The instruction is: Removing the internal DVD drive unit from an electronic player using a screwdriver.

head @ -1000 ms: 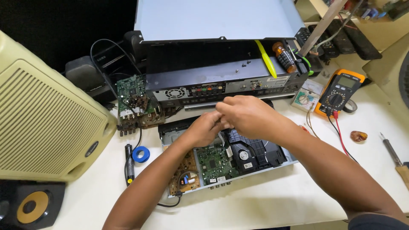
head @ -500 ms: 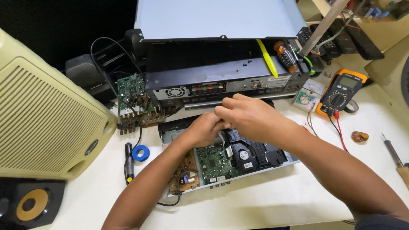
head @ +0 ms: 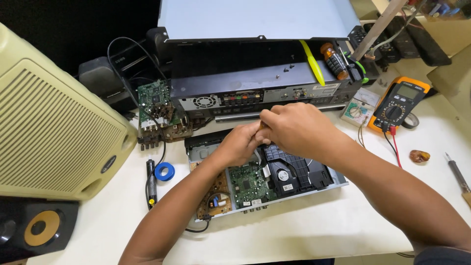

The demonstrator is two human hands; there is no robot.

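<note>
Open disc player (head: 274, 184), long axis left-right, under both hands (head: 274, 135).

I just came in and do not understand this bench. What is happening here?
A person works with both hands inside an opened player on a white table. The left hand and right hand meet over its rear edge, above the green board and black drive. A multimeter lies at the right.

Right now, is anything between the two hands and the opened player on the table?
Nothing visible. The left hand and the right hand are close together, directly over the back edge of the opened player; what the fingers grip is hidden.
</note>
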